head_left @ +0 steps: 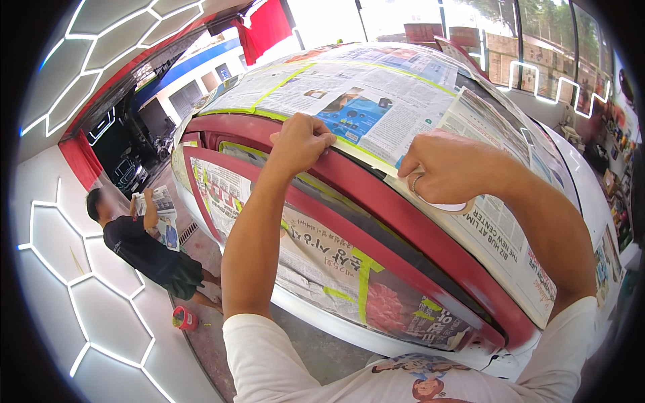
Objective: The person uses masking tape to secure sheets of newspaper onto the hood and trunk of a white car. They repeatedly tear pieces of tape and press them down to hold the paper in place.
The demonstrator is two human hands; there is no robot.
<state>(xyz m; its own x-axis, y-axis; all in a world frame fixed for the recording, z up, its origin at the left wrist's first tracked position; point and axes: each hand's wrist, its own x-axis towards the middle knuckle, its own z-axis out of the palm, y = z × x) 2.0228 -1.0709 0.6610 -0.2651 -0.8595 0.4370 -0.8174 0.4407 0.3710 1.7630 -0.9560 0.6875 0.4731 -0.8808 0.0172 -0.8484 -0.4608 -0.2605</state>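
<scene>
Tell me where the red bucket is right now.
In the head view, the red bucket sits on the floor at lower left, beside the hexagon-lit wall, near the co-worker.

Open air lies above the newspaper-covered car roof [349,77], so a hand could pass over it. Along the near roof edge, 1 gap opens between the left hand [300,143] and the right hand [463,164]; the 2 raised forearms bound it on either side. A tape roll [440,205] at the right hand blocks low passage there. The red roof rail [410,228] and red door frame [336,216] flank a narrow dark strip, depth unclear. Far left, a person [138,248] and a red bucket [185,318] obstruct the floor [208,336].
</scene>
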